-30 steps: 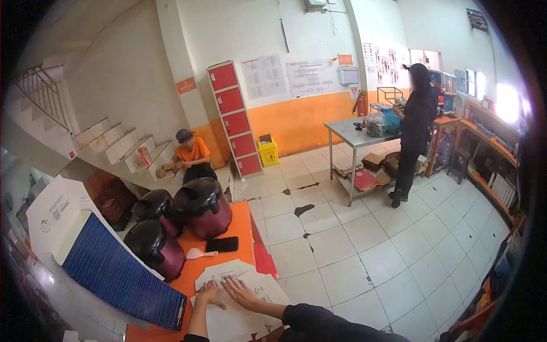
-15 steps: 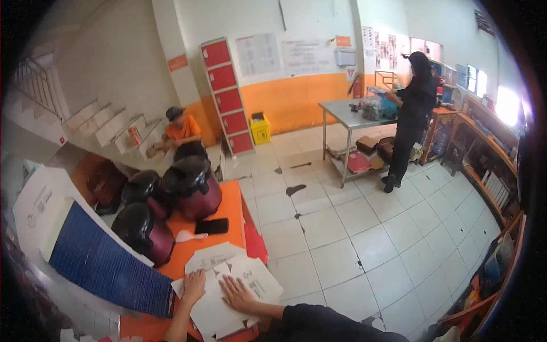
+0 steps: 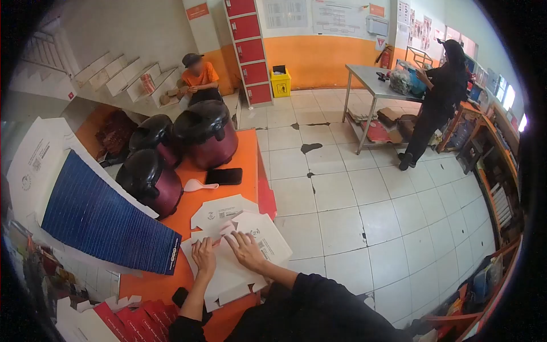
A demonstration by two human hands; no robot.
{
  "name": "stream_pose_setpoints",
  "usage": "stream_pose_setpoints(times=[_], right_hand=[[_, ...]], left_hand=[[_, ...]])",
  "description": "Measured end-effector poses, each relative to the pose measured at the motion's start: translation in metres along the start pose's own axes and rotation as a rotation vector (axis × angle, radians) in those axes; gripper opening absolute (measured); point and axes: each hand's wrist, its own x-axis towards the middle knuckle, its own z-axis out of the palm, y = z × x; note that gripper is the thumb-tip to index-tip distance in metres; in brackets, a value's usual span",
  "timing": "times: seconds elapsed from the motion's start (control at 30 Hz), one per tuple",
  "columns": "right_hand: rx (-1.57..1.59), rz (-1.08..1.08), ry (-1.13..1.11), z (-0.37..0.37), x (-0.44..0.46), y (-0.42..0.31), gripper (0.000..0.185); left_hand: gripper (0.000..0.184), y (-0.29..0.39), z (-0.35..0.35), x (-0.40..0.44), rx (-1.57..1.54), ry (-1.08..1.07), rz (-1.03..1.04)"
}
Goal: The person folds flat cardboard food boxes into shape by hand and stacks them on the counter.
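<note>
Flat white cardboard boxes [image 3: 233, 268], printed and with cut flaps, lie overlapping on the orange table [image 3: 250, 165]. My left hand [image 3: 204, 256] is at the left part of the top box, its bent fingers closed on a folded edge; the thumb is partly hidden. Beside it, my right hand [image 3: 245, 249] rests on the same cardboard with fingers stretched out and slightly apart. A small raised flap [image 3: 228, 227] sits just beyond the fingertips. Farther up the table are a pink rice paddle [image 3: 199, 186] and a black phone [image 3: 224, 176].
Several dark red rice cookers [image 3: 206, 134] with black lids stand at the table's far left. A long stack of blue-edged cardboard [image 3: 108, 214] leans at left, above red boxes [image 3: 139, 322]. One person [image 3: 199, 77] sits by the stairs; another [image 3: 439, 97] stands at a metal table [image 3: 376, 85].
The camera view has tilted downward, showing more of the table and the red boxes. My right hand has drawn nearer my left, its fingers now at the fold.
</note>
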Motion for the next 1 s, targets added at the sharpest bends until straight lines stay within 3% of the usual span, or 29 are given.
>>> stream_pose_setpoints(times=[0.07, 0.17, 0.27, 0.37, 0.47, 0.57, 0.67, 0.73, 0.77, 0.87, 1.0], right_hand=[[-0.172, -0.054, 0.226, -0.031, 0.011, -0.001, 0.055], [-0.164, -0.229, 0.304, -0.022, 0.033, 0.019, 0.049], [-0.069, -0.146, -0.005, -0.007, 0.043, 0.026, 0.045], [-0.099, -0.055, -0.124, -0.001, 0.051, 0.019, 0.040], [-0.076, -0.142, 0.029, 0.010, 0.053, 0.023, 0.040], [-0.154, -0.180, 0.063, 0.015, 0.064, 0.034, 0.045], [-0.095, -0.139, -0.315, 0.008, 0.088, 0.039, 0.043], [-0.092, -0.201, -0.335, -0.001, 0.095, 0.038, 0.039], [-0.092, -0.234, -0.346, -0.009, 0.099, 0.037, 0.037], [-0.061, -0.268, -0.089, -0.063, 0.100, 0.026, 0.028], [-0.108, -0.321, -0.054, -0.087, 0.098, 0.016, 0.025]], left_hand=[[0.009, 0.003, 0.004, -0.004, 0.015, 0.061, 0.032], [0.016, 0.012, -0.002, -0.008, 0.111, 0.012, 0.074], [0.022, 0.018, 0.001, -0.015, 0.096, 0.050, 0.088], [0.027, 0.031, -0.008, -0.023, 0.213, 0.079, 0.132], [0.038, 0.033, 0.001, -0.030, 0.247, 0.038, -0.004], [0.052, 0.023, -0.006, -0.012, 0.208, -0.178, -0.075], [0.062, -0.023, -0.009, 0.029, -0.149, -0.566, -0.099], [0.059, -0.037, -0.027, 0.052, -0.214, -0.665, -0.048], [0.058, -0.037, -0.040, 0.063, -0.249, -0.713, -0.023], [0.056, -0.033, -0.083, 0.082, -0.273, -0.728, -0.021], [0.051, -0.059, -0.075, 0.074, -0.455, -0.729, -0.030]])
